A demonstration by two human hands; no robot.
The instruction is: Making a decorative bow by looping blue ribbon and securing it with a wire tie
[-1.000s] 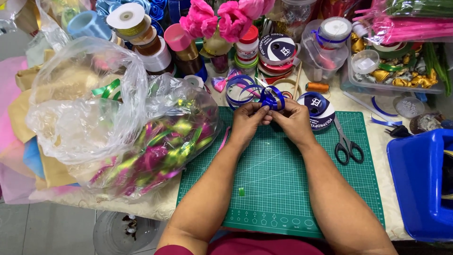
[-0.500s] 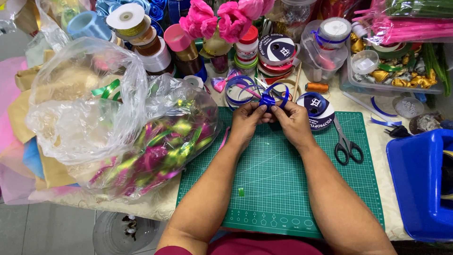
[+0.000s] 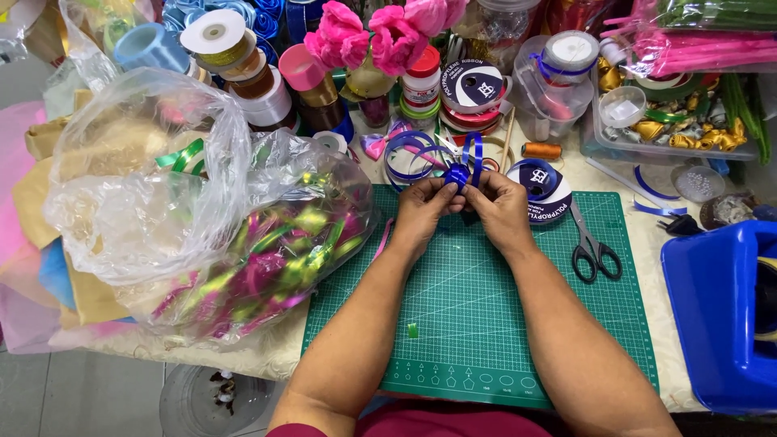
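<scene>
Both hands, left (image 3: 422,212) and right (image 3: 499,209), pinch the blue ribbon bow (image 3: 458,173); ease either grip and the loops likely spring apart.

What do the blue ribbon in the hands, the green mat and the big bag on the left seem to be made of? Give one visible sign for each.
Blue ribbon: probably thin plastic, glossy; it shines and holds stiff loops.
Green mat: likely soft vinyl or rubber, matt; it lies flat with a printed grid.
Bag: thin clear plastic film, crinkled, with the contents showing through.
</scene>
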